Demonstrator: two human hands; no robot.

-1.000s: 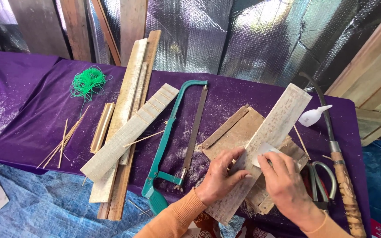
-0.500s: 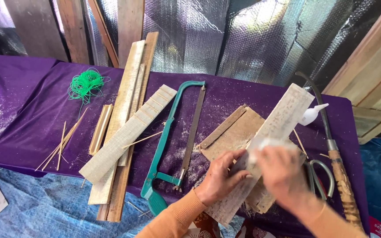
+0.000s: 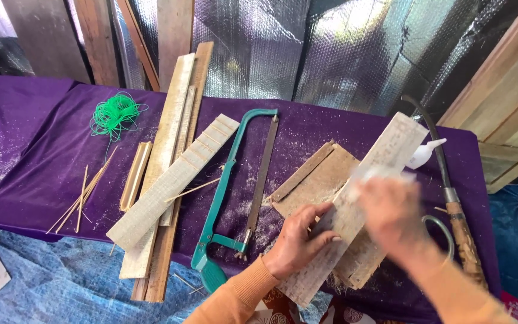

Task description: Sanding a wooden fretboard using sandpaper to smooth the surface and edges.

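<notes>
My left hand [image 3: 300,239] presses down on a long pale wooden slat [image 3: 391,147] that lies slantwise over a brown wooden board [image 3: 319,180]. My right hand [image 3: 391,216], blurred with motion, rubs a small pale piece, apparently sandpaper [image 3: 374,174], along the slat's top face. Both hands wear orange sleeves. The slat runs from the table's near edge up to the right.
A green hacksaw [image 3: 235,180] lies left of the board. Further left are several long wooden strips [image 3: 172,174], thin sticks [image 3: 82,198] and a coil of green string [image 3: 114,114]. A curved knife with wooden handle [image 3: 460,222], scissors and a white bottle [image 3: 424,155] lie right. Purple cloth [image 3: 43,156] covers the table.
My right hand has slid up along the slat with the pale piece and is now blurred. My left hand stays pressed on the slat.
</notes>
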